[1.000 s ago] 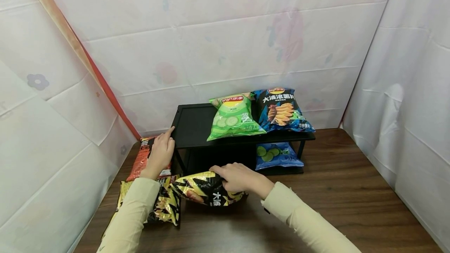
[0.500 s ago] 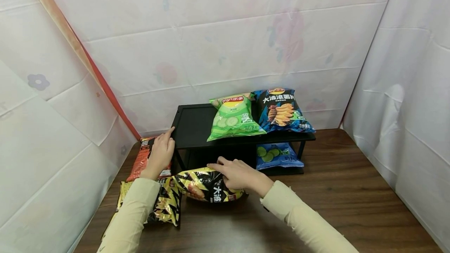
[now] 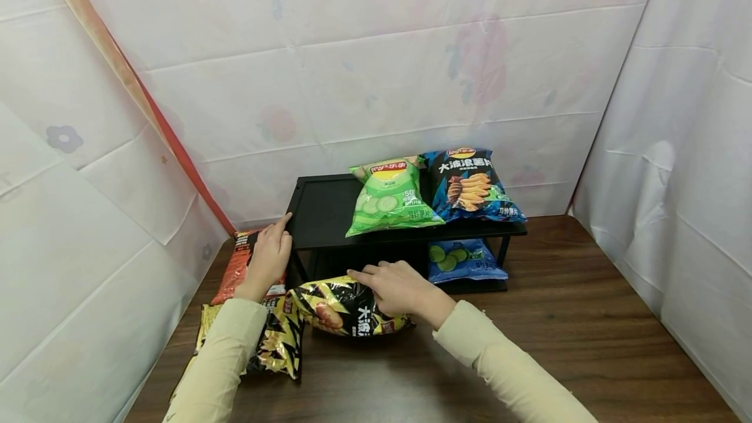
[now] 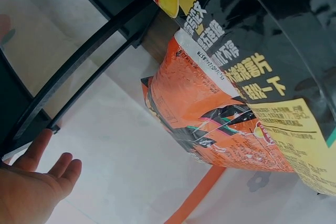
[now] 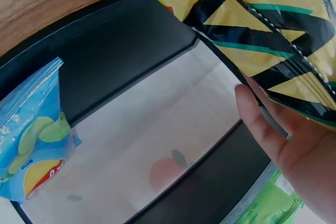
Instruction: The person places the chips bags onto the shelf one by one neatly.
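Note:
My right hand (image 3: 402,289) holds a black-and-yellow bag of chips (image 3: 331,309) by its upper edge. This bag lies on its side at the front of a black two-tier rack (image 3: 320,207), before the lower shelf. In the right wrist view, part of the right hand is hidden behind the bag (image 5: 268,35). My left hand (image 3: 270,256) touches the rack's left end with extended fingers. The left wrist view shows its other fingers loosely bent beside the frame, holding nothing. Under the left forearm, another black-and-yellow chip bag (image 3: 276,344) lies on the table.
A green chip bag (image 3: 390,201) and a dark blue one (image 3: 470,181) lie on the top shelf. Below them, a blue lime bag (image 3: 464,260) sits at the lower shelf's right. An orange-red bag (image 3: 237,266) is left of the rack. White sheets (image 3: 376,83) enclose the table.
My right hand and the black-and-yellow bag have shifted slightly toward the rack, and the bag's front shows more. The left hand and the other bags stay put.

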`<state>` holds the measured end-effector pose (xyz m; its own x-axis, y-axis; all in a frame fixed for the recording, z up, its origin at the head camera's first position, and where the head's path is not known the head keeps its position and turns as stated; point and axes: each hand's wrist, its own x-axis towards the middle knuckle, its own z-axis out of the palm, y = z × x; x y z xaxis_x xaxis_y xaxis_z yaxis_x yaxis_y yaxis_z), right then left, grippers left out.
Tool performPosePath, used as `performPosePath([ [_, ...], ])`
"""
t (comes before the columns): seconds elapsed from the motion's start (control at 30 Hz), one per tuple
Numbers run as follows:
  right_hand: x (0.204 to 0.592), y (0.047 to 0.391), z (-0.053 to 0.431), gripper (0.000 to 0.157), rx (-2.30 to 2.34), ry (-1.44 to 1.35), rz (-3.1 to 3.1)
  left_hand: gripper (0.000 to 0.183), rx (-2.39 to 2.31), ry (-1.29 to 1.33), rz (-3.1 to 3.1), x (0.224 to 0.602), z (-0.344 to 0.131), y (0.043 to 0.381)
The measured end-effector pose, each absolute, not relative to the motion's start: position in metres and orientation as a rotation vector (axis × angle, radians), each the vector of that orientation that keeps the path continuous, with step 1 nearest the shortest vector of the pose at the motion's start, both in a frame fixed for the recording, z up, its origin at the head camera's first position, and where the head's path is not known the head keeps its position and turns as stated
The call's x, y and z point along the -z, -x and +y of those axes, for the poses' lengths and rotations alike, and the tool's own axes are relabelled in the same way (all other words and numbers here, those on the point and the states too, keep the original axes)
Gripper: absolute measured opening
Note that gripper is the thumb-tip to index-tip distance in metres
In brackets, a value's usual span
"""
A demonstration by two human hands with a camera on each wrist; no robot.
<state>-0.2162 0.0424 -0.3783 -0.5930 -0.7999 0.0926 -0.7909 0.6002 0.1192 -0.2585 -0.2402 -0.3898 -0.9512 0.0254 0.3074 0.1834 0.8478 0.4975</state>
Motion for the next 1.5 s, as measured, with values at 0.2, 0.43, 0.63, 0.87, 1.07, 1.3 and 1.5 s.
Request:
performPosePath([
  [0.2,0.383,0.219,0.044,0.046,0.143,-1.293,-2.537,0.05,0.781,0.157,-2.736,0.389,-0.24,0.258],
  [0.43,0.394,0.222,0.046,0.039,0.162,-1.208,-2.337,0.05,0.781,0.147,-2.74,0.388,-0.239,0.258],
  [0.63,0.401,0.222,0.048,0.052,0.248,-1.152,-2.299,0.05,0.783,0.15,-2.745,0.389,-0.24,0.258],
  [0.87,0.4,0.223,0.05,0.091,0.384,-1.15,-2.406,0.05,0.776,0.149,-2.741,0.389,-0.24,0.258],
  [1.07,0.401,0.225,0.05,0.105,0.388,-1.147,-2.437,0.05,0.776,0.161,-2.735,0.389,-0.239,0.257],
  [1.3,0.397,0.224,0.049,0.101,0.429,-1.138,-2.511,0.05,0.778,0.176,-2.724,0.389,-0.24,0.258],
  [1.5,0.393,0.227,0.05,0.094,0.416,-1.178,-2.607,0.05,0.778,0.177,-2.728,0.39,-0.241,0.258],
])
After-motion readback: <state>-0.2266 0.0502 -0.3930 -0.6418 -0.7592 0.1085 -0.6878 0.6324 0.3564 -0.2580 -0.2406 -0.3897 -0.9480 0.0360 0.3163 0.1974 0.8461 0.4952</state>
